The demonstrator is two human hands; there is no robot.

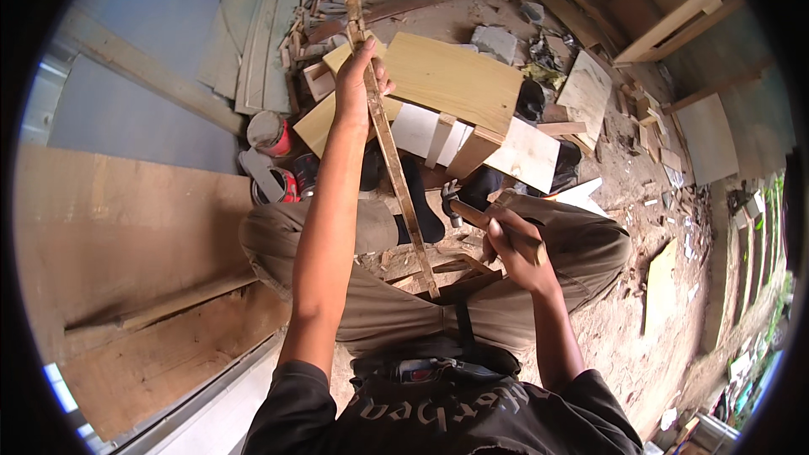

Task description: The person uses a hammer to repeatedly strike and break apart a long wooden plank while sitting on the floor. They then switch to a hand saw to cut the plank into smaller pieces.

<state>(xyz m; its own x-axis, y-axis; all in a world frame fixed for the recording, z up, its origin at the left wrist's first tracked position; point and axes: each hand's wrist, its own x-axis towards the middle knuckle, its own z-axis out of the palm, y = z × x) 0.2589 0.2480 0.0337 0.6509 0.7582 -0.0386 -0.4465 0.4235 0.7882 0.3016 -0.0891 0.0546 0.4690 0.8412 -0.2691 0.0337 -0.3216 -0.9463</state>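
My left hand [356, 84] is closed around a long, narrow wooden strip [392, 156], its arm stretched forward. The rough, worn strip runs from the far edge of the view down to between my legs. In my right hand [516, 248] is a hammer [476, 215], gripped by its wooden handle, with the metal head pointing away to the left, above my lap. Just beyond my legs sits a box-like piece of light wooden boards [455, 76], with a white panel [527, 152] at its near side. The strip passes in front of its left part.
Red cans [269, 133] stand left of my knee. A large plywood sheet [126, 240] leans at the left. Wood scraps and rubble cover the dirt floor, with a grey block [495, 42] behind the boards. A wooden frame [674, 21] stands at the far right.
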